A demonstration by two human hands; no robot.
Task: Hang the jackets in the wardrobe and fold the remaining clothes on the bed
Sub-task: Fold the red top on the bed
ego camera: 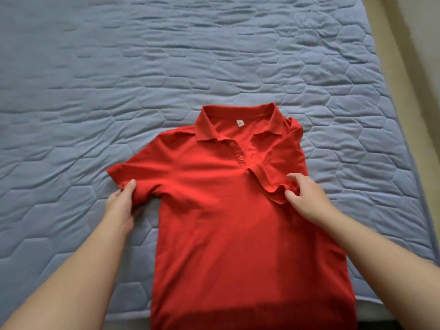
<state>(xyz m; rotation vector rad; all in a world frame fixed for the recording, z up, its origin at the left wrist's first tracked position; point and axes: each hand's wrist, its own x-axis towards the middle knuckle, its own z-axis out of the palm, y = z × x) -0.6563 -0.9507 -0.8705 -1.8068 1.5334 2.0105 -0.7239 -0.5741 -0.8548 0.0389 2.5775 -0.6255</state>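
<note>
While both hands work the shirt [228, 222], it lies face up on the bed [166, 55] dead ahead, long axis 12–6. The collar [238, 120] is at 12 o'clock; the hem at 6 runs off the near bed edge and out of frame. No jackets or wardrobe in view.

Left hand [120, 206]: pinching the cuff edge of the flat sleeve [133, 170], thumb on top, fingers tucked under. That sleeve sticks out toward 9 o'clock.

Right hand [309, 198]: thumb and forefinger pinch the bunched cuff of the folded sleeve [273, 172], which lies turned in across the chest from the 1 o'clock shoulder toward the middle. Other fingers are curled; can't tell if they grip cloth.

Judgement: folding step, early. One side is in, the other not yet.

Key relation for the next move: the flat sleeve sits outboard of the body at 9, and the left hand is on it and nearer. So the fold should go 9 → 3, across the long axis, landing on the chest near the buttons [241, 158]. The right hand sits about where that sleeve would land, so it likely has to pin or clear.

Risk: soft knit, likely to drag and wrinkle. The bunch at the right cuff could end up as a lump under the next layer.
</note>
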